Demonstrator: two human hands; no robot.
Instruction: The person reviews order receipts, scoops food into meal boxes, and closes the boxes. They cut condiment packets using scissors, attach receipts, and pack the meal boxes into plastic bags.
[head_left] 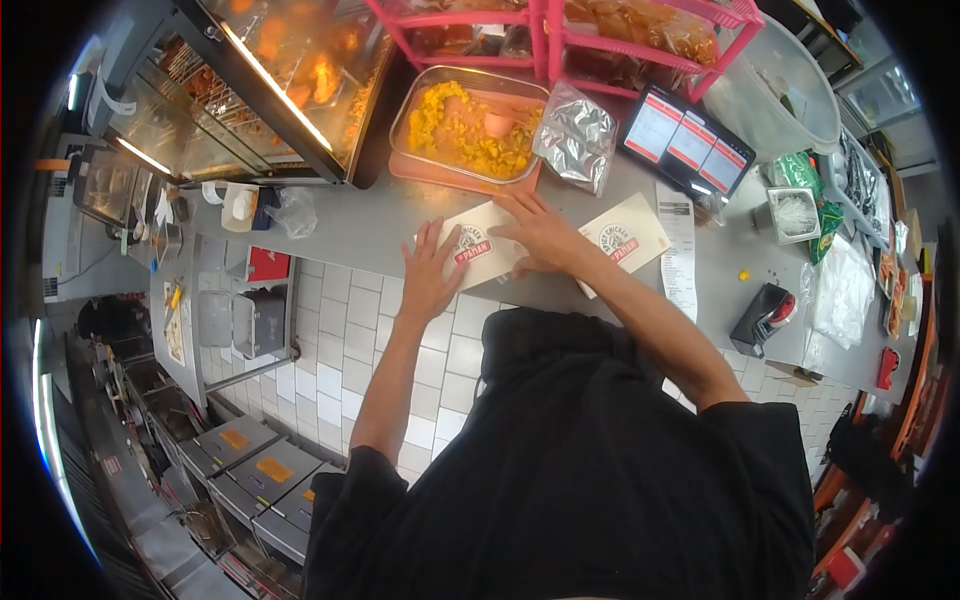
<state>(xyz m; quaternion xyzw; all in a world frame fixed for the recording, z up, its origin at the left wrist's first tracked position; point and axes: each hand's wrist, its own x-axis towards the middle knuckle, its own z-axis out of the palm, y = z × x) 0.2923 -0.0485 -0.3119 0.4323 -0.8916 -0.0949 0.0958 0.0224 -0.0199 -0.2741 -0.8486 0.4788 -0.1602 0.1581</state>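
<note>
A cream paper food packet (480,244) with a chicken logo lies at the front edge of the steel counter. My left hand (428,275) rests on its left side with the fingers stretched out. Across its right side spreads my right hand (543,236), fingers apart and lying on the paper. Whether the packet is a bag or a flat box I cannot tell. A second packet (628,232) with the same print lies just right of my right hand. Beside that one is a long printed receipt (677,262).
Behind the packets stand a tray (402,135) of yellow food pieces and a foil-wrapped parcel (577,135). A tablet (688,143) leans at the right, near a tape dispenser (764,318). A heated glass display (275,90) fills the back left, beside pink racks (545,40).
</note>
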